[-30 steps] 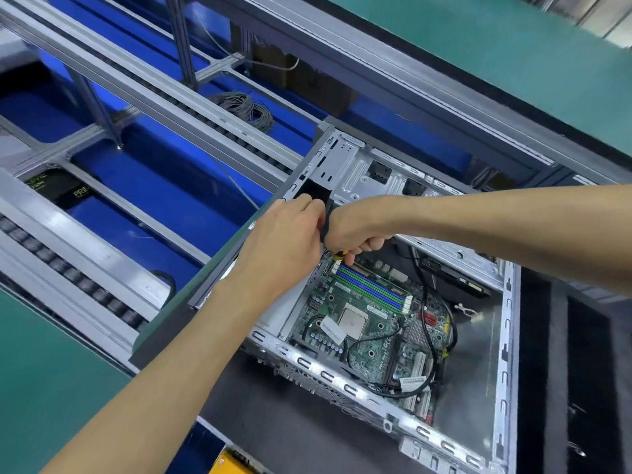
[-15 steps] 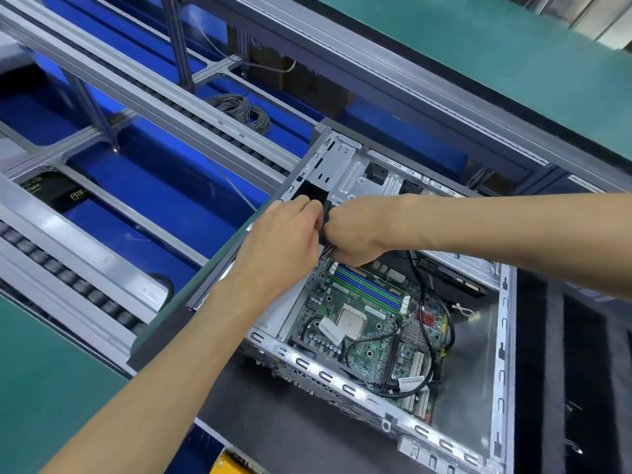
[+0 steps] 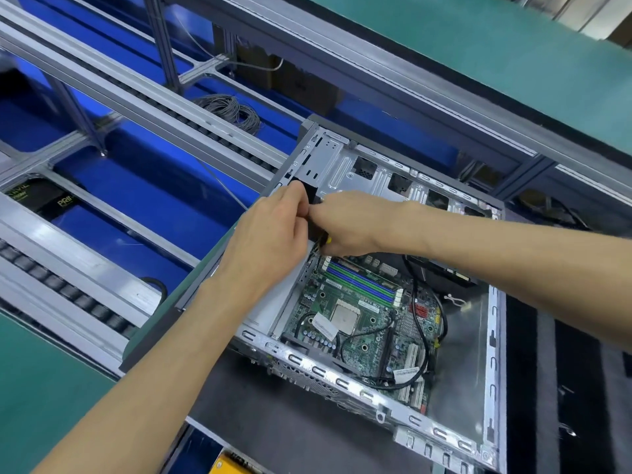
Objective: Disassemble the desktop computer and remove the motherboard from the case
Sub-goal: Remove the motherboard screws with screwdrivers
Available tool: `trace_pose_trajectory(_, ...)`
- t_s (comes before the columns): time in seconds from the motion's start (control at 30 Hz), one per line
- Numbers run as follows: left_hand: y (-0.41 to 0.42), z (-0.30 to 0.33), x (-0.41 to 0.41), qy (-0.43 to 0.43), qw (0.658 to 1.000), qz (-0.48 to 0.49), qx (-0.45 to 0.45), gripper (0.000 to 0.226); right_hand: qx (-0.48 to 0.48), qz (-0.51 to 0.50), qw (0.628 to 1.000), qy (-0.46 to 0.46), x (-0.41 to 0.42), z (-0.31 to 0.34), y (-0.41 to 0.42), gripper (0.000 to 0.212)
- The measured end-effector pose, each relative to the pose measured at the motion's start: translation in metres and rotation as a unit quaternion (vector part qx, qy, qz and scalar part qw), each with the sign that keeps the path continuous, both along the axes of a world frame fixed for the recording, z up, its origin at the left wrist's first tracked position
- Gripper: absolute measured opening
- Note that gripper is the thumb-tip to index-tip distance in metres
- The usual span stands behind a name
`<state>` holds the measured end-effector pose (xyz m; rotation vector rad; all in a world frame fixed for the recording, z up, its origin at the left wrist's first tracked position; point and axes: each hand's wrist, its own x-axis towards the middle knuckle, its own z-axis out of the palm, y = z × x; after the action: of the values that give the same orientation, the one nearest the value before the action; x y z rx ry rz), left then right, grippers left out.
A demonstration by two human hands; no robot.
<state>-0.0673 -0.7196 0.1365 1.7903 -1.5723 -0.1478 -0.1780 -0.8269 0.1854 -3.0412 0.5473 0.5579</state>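
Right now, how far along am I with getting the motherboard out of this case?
Done: the case lies open with its side panel off, and the CPU socket is bare, with no cooler on it. In hand: both hands, left and right, work at the board's far corner, the right gripping a yellow-tipped tool. Left: the motherboard still sits in the case, black cables draped over it.
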Motion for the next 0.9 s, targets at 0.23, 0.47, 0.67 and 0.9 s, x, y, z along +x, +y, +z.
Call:
trace_pose_trajectory(0.23,0.004,0.005,-0.001,-0.103,0.986,-0.117,0.062,0.016,0.219,-0.171,0.951,-0.136,-0.028,-0.008,0.005,0.014)
trace_pose_trajectory(0.47,-0.016,0.034,-0.009,-0.218,0.945,-0.203,0.134,0.029,0.318,-0.257,0.888,-0.212,-0.057,-0.020,0.009,0.022)
trace_pose_trajectory(0.67,-0.040,0.055,-0.011,-0.370,0.871,-0.229,0.228,0.018,0.328,-0.340,0.819,-0.326,-0.094,-0.027,0.005,0.018)
trace_pose_trajectory(0.9,-0.052,0.036,-0.015,-0.591,0.703,-0.322,0.232,0.023,0.295,-0.376,0.747,-0.462,-0.114,-0.043,0.013,0.015)
